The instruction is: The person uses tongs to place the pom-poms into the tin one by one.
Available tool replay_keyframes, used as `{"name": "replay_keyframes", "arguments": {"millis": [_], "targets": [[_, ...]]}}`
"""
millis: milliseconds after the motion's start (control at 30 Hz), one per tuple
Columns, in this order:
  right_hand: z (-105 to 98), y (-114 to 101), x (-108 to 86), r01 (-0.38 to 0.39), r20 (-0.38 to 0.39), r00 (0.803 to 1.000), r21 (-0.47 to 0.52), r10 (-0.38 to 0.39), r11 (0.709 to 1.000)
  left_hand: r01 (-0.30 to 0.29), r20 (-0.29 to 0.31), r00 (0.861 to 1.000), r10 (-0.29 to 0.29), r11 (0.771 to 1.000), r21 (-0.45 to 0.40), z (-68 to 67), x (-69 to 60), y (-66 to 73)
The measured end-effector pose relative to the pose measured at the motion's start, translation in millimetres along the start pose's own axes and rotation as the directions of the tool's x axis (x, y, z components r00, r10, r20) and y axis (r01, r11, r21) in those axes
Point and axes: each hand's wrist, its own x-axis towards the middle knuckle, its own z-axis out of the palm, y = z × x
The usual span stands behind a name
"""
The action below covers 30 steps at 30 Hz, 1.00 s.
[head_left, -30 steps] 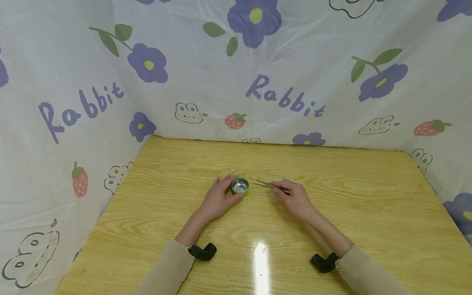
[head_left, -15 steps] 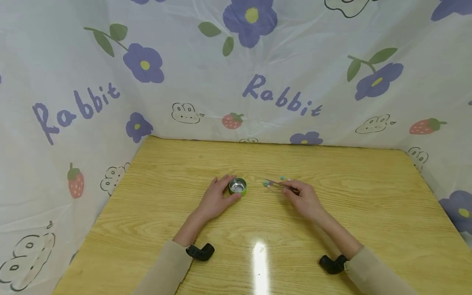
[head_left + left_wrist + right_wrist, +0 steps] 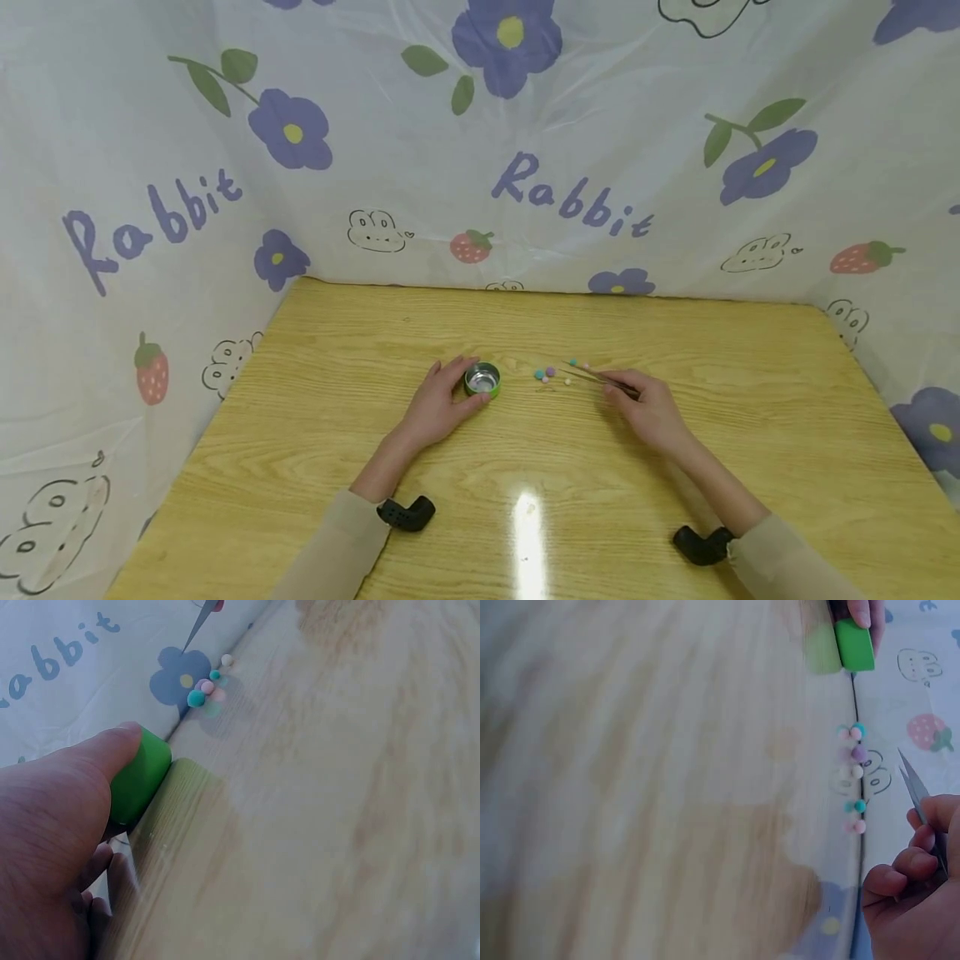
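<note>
My left hand [image 3: 435,408] curls round a small round tin [image 3: 482,392], green outside and silvery inside, which stands on the table; something small and pale lies in it. In the left wrist view the thumb lies on the green wall [image 3: 142,776]. My right hand [image 3: 651,410] pinches metal tweezers [image 3: 600,377], their tips apart with nothing between them, pointing left above the table. Near the tips lie several small balls: teal [image 3: 539,375], purple [image 3: 551,372], white [image 3: 567,382], pink [image 3: 545,380], and another teal one [image 3: 573,362].
The wood-grain table [image 3: 360,333] reaches back to a hanging white cloth [image 3: 420,167] with purple flowers, strawberries and lettering. Black wrist mounts [image 3: 407,513] sit at both sleeves. Light reflects off the front of the table.
My right hand has moved right with the tweezers, away from the tin, uncovering the small balls. The left hand stays at the tin; the head view has shifted slightly.
</note>
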Motion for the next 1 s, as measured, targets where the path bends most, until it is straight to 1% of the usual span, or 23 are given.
{"name": "replay_keyframes", "arguments": {"millis": [200,467,800,1000], "targets": [[-10,3,-5.3,-0.038,-0.008,0.999,-0.006,0.038,0.999,0.006,0.004,1.000,-0.006,1.000,-0.003,-0.7,-1.1,1.1],[-20,11,-9.9,-0.047,-0.020,0.999,-0.033,0.046,0.998,0.005,0.000,1.000,-0.005,1.000,0.006,-0.2,-0.8,1.1],[-22,15,-12.1,-0.058,-0.028,0.998,-0.068,0.056,0.996,0.001,-0.005,1.000,-0.001,1.000,0.005,-0.4,-2.1,0.7],[-22,17,-10.3,-0.068,-0.035,0.997,-0.083,0.065,0.994,-0.003,-0.005,1.000,0.003,1.000,0.003,-1.2,-1.7,3.0]]}}
